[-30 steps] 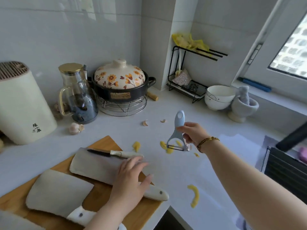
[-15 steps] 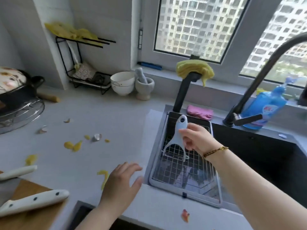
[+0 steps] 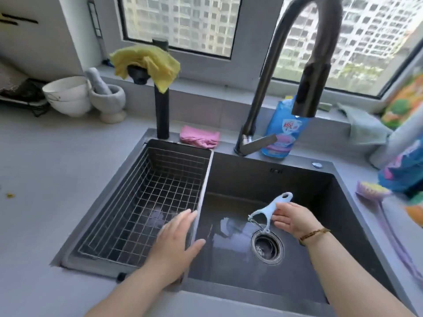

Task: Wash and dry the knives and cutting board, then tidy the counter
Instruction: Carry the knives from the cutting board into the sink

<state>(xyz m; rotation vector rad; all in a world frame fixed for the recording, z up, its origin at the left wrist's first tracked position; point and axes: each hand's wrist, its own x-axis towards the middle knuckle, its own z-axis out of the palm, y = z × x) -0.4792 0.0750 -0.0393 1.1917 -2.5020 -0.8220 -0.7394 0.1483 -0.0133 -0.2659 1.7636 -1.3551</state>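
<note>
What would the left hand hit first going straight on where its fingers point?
Likely the right rim of the wire basket, just ahead of the left hand; depth is unclear, so it might pass above.

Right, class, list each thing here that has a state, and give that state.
Peeler, held over the drain by the right hand.
Left hand, open, at the wire basket edge.
Faucet, no water running.
Wire basket, empty, seated in the sink.
Yellow cloth, draped over the small tap.
Bowls, stacked.
Pestle, standing in the mortar.
</note>
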